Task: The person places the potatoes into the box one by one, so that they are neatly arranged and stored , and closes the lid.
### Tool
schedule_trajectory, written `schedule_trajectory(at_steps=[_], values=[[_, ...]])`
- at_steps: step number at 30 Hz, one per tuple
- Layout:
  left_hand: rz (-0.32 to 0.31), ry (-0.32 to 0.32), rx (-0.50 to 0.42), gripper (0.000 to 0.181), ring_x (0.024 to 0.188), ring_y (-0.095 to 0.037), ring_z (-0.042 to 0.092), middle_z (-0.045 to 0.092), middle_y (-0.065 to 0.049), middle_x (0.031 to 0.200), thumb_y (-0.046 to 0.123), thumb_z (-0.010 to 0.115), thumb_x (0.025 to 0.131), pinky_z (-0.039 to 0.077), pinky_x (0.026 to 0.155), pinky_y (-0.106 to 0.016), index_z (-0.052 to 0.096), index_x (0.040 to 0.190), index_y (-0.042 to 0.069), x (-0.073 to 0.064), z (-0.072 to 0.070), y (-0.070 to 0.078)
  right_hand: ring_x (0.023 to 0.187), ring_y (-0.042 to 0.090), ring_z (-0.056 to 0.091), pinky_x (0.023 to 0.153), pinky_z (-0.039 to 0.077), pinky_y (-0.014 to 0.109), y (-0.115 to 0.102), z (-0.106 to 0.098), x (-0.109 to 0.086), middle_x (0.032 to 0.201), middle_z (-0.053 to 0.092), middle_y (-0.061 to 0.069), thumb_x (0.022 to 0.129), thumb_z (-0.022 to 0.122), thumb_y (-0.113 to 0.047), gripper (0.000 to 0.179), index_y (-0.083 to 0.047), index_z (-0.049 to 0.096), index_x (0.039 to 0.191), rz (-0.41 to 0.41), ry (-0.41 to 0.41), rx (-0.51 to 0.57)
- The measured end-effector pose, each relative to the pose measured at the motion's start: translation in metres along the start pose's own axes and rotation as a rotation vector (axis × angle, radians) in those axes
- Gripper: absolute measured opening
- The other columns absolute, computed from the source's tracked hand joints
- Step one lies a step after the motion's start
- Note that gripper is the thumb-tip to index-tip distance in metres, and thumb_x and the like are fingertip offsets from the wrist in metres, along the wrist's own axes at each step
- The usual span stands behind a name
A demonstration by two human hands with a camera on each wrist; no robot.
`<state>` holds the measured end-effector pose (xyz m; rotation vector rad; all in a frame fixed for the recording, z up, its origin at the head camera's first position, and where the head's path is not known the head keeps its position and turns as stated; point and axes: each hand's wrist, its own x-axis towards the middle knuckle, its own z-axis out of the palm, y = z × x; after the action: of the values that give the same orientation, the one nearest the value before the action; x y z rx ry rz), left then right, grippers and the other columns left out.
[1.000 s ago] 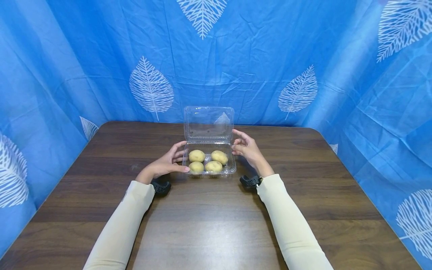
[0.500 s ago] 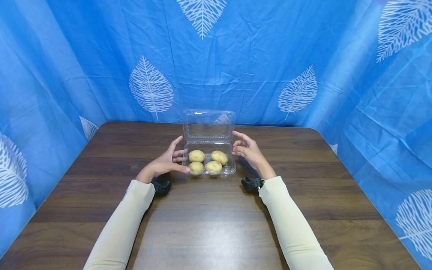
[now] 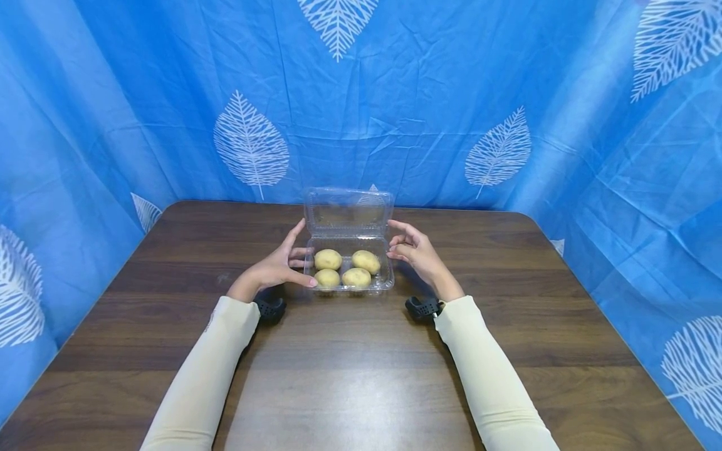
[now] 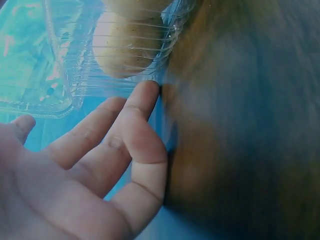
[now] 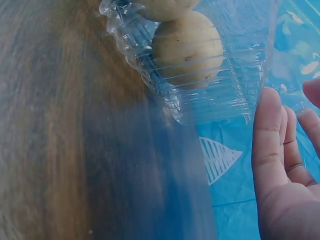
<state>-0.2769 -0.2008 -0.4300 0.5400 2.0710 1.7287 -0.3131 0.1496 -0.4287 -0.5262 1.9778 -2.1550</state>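
Observation:
A clear plastic clamshell box [image 3: 350,289] stands on the table with its lid [image 3: 348,210] raised. Several potatoes [image 3: 365,262] lie inside it. At the box's left side is my left hand [image 3: 276,266], its thumb on the front left corner and its index finger reaching up by the lid's edge. My right hand [image 3: 417,254] is at the right side, index fingertip against the lid's edge, thumb by the box's rim. From the left wrist view, the fingers [image 4: 90,132] are extended beside the box wall. The right wrist view has the thumb [image 5: 269,115] touching the rim.
The box rests toward the back of a dark wooden table [image 3: 361,363]. Behind and around the table hangs a blue curtain [image 3: 383,94] with white leaf prints. Black wrist devices [image 3: 423,308] sit at both wrists.
The lid has tipped forward, and its top edge sits lower in the head view. My left index finger has lifted from the box side toward the lid. The right hand has barely shifted.

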Motion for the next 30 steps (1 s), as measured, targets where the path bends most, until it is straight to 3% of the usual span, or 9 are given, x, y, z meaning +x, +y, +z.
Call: schedule_trajectory(at_steps=[5, 12, 19, 30], values=[[0.0, -0.002, 0.018, 0.142, 0.15, -0.059, 0.038, 0.021, -0.039, 0.171, 0.008, 0.09, 0.088, 0.039, 0.118, -0.068, -0.024, 0.17, 0.028, 0.0007, -0.0009, 0.002, 0.089, 0.01, 0.065, 0.089, 0.061, 0.023, -0.001, 0.0003, -0.0012, 0.098, 0.058, 0.004, 0.099, 0.048, 0.021, 0.062, 0.015, 0.035, 0.159, -0.003, -0.007, -0.018], [0.022, 0.004, 0.004, 0.141, 0.148, -0.062, 0.039, 0.021, -0.041, 0.169, 0.007, 0.092, 0.086, 0.041, 0.117, -0.068, -0.018, 0.172, 0.023, 0.0003, -0.0001, 0.0018, 0.09, 0.009, 0.066, 0.091, 0.061, 0.023, 0.0002, -0.0015, -0.0026, 0.098, 0.06, 0.004, 0.099, 0.049, 0.02, 0.061, 0.016, 0.035, 0.159, -0.003, -0.011, -0.029], [0.04, 0.019, 0.022, 0.135, 0.147, -0.062, 0.04, 0.021, -0.042, 0.168, 0.011, 0.092, 0.086, 0.041, 0.116, -0.069, -0.011, 0.172, 0.018, -0.0006, -0.0006, -0.0006, 0.094, 0.01, 0.066, 0.094, 0.061, 0.026, 0.0007, -0.0007, -0.006, 0.102, 0.06, 0.006, 0.106, 0.057, 0.009, 0.056, 0.019, 0.036, 0.156, -0.007, -0.005, 0.025], [0.02, 0.024, 0.049, 0.123, 0.149, -0.06, 0.039, 0.025, -0.04, 0.168, 0.01, 0.088, 0.09, 0.048, 0.112, -0.066, -0.006, 0.17, 0.012, -0.0023, -0.0001, -0.001, 0.096, 0.012, 0.065, 0.097, 0.059, 0.025, -0.0007, -0.0008, -0.01, 0.108, 0.059, 0.008, 0.112, 0.045, -0.001, 0.047, 0.025, 0.035, 0.15, -0.007, -0.005, 0.044]])
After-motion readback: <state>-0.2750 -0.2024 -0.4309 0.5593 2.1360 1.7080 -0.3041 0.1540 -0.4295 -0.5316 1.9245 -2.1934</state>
